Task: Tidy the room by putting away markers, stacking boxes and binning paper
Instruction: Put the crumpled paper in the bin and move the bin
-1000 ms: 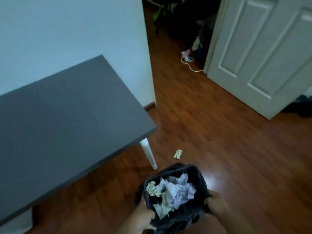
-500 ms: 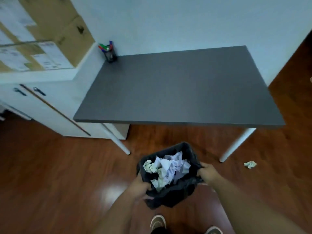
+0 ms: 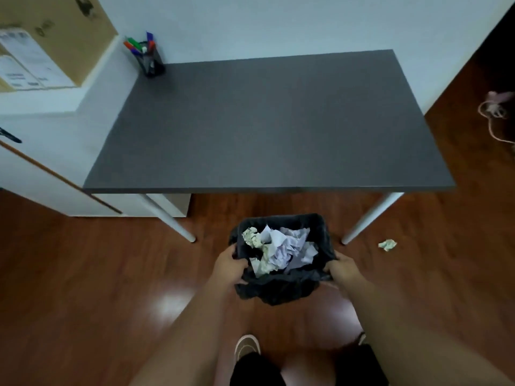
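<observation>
I hold a black-lined bin (image 3: 281,286) in front of me, just short of the table's front edge. My left hand (image 3: 230,264) grips its left rim and my right hand (image 3: 342,270) grips its right rim. Crumpled white and pale green paper (image 3: 278,250) fills the bin. One crumpled paper ball (image 3: 387,244) lies on the wood floor right of the table's right front leg. Coloured markers (image 3: 139,45) stand in a black holder (image 3: 150,64) at the table's back left corner. Cardboard boxes (image 3: 41,43) sit stacked on the white cabinet at the left.
The dark grey table (image 3: 267,121) with white legs stands against the wall. A white cabinet (image 3: 47,162) adjoins its left side. A pink cable (image 3: 496,112) lies on the floor at the far right. My shoes (image 3: 246,346) show at the bottom.
My view has swung left from the doorway to face the table squarely, bringing the marker holder and boxes into view. Both hands keep their grip on the bin, which has come nearer the table.
</observation>
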